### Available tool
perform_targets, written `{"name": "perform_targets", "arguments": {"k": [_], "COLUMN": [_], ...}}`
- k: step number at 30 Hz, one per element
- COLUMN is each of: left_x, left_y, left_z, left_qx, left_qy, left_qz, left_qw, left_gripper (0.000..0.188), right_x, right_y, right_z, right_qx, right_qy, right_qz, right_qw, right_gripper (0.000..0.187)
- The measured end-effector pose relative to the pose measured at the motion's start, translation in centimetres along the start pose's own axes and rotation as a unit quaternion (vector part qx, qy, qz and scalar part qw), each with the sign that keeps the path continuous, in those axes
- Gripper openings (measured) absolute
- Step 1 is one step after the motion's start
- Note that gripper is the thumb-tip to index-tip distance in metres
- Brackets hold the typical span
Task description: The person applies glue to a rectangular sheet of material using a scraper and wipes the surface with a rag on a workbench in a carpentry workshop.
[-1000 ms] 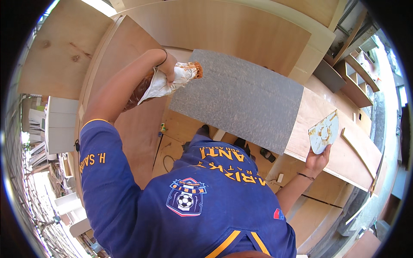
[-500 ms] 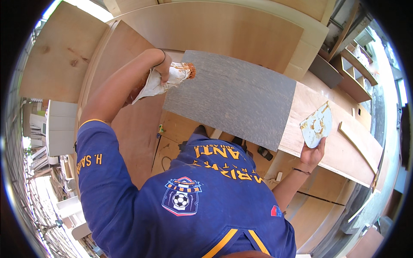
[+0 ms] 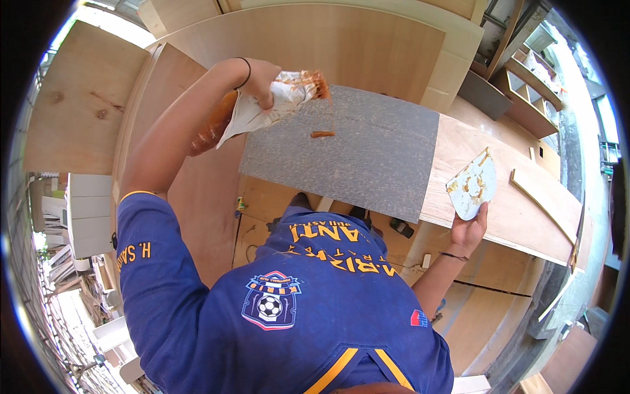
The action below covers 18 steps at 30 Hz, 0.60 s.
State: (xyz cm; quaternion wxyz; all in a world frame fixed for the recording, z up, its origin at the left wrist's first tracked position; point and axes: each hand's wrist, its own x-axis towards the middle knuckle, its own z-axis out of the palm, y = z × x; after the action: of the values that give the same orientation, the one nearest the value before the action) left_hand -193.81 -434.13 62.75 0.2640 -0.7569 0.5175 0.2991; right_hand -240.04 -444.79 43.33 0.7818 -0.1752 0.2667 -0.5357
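My left hand (image 3: 260,80) grips a white plastic bag (image 3: 259,115) of amber glue, tilted so its glue-crusted mouth points right over the grey laminate sheet (image 3: 374,161). A thin strand hangs from that mouth to a small brown streak of glue (image 3: 322,134) on the sheet. At the right, my right hand (image 3: 468,231) is closed on the lower end of a flat pale spreader (image 3: 471,186) smeared with glue. The spreader is held up above a plywood board, apart from the grey sheet.
The grey sheet lies beside the pale plywood board (image 3: 453,157), which carries a narrow wooden strip (image 3: 541,203). Large brown panels (image 3: 315,43) stand beyond it, with another panel (image 3: 82,98) at the far left. A shelf unit (image 3: 525,98) is at the far right.
The bag in my left hand has moved right, over the grey sheet. A strand and a streak of glue now show on it. The spreader has shifted little.
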Motion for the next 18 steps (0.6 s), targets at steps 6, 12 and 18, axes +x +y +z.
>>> {"name": "perform_targets", "arguments": {"k": [6,12,18], "left_x": [-2.2,-2.8,-2.5], "left_y": [-0.5,-3.7,-2.9], "left_z": [0.6,5.6,7.7], "left_qx": [-0.081,-0.179,-0.274], "left_qy": [0.094,0.233,0.311], "left_qz": [0.053,0.065,0.136], "left_qw": [0.991,0.954,0.9], "left_gripper": [0.058,0.062,0.061], "right_x": [0.1,2.3,5.1], "right_y": [0.5,3.1,7.6], "right_z": [1.6,5.9,16.2], "right_qx": [-0.019,-0.113,-0.172], "right_qy": [-0.002,-0.061,-0.172], "right_qz": [-0.004,0.024,0.072], "right_qw": [1.0,0.991,0.967], "right_gripper": [0.036,0.029,0.025]}}
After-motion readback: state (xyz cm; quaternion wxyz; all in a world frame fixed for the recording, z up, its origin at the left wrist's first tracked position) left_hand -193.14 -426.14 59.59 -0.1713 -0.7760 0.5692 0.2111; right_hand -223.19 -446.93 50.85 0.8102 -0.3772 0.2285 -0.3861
